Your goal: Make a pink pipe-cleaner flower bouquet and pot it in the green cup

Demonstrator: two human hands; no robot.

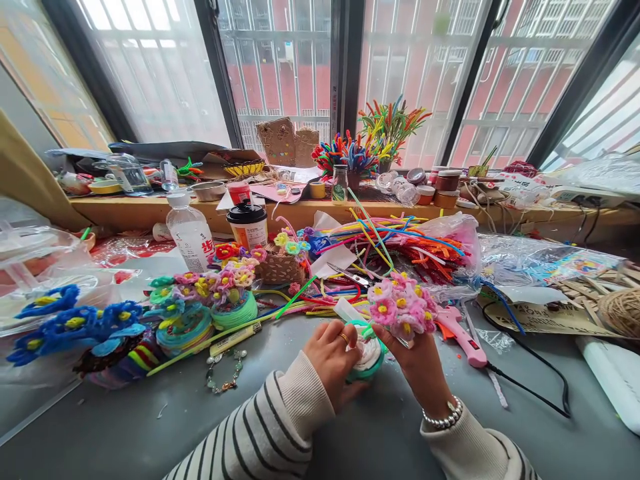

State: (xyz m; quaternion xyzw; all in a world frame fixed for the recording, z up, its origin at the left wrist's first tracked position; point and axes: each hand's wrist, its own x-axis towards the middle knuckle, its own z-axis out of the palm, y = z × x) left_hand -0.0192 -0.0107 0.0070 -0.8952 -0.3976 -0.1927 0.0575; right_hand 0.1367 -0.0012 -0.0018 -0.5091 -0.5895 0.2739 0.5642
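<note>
My left hand (333, 357), in a striped sleeve and with a ring on one finger, is closed around a small teal and white pipe-cleaner pot (369, 360). My right hand (423, 365), with a bead bracelet at the wrist, grips a bunch of pink pipe-cleaner flowers (401, 305) just above and to the right of that pot. Both hands are over the grey table (200, 427), near its front edge.
A pink glue gun (463, 333) with a black cord lies right of my hands. Finished flower pots (210, 303) and blue flowers (70, 327) stand left. Loose pipe cleaners in a bag (415, 243), scissors (350, 275), a bottle (190, 230), a cup (247, 223) and twine (623, 310) lie behind.
</note>
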